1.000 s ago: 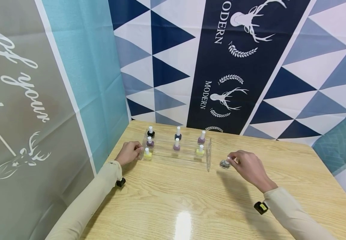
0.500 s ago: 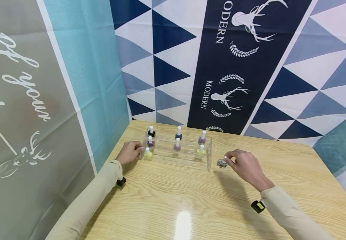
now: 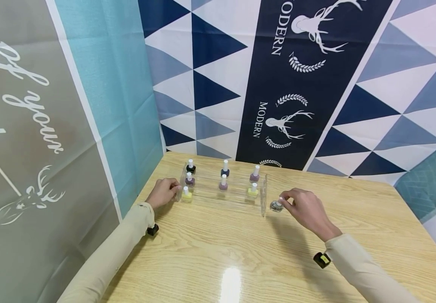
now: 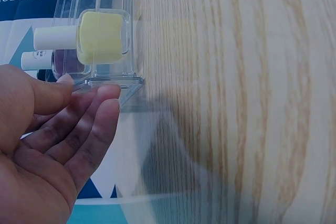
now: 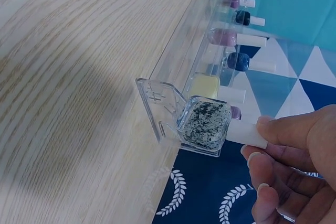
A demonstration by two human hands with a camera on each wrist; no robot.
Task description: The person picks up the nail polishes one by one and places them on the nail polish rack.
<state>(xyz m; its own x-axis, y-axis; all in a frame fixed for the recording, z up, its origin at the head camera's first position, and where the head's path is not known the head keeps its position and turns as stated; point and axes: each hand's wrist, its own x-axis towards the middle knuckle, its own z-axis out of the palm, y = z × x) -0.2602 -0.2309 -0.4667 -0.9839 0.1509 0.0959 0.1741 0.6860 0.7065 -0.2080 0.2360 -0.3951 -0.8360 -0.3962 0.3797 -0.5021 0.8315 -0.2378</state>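
Note:
My right hand (image 3: 307,210) pinches the white cap of a nail polish bottle (image 5: 203,123) between thumb and fingertips. Black and white flecks fill its clear glass, and it hangs tilted just right of a clear tiered rack (image 3: 221,203). In the right wrist view the bottle overlaps the rack's right end panel (image 5: 152,109). My left hand (image 3: 162,193) stays at the other end, thumb and fingertips on the edge of the left end panel (image 4: 113,81). Close by that hand, a yellow nail polish (image 4: 104,36) stands on the lowest tier.
Other polishes stand on the rack: black (image 3: 191,169), dark blue (image 3: 225,172), purple (image 3: 190,182), mauve (image 3: 223,185) and a second yellow one (image 3: 252,191). The wooden table (image 3: 187,252) runs back to a patterned cloth (image 3: 218,84), with another cloth (image 3: 119,84) at the left.
My right hand has moved left with the flecked nail polish, bringing it close to the rack's right end. The left hand has stayed at the left end panel.

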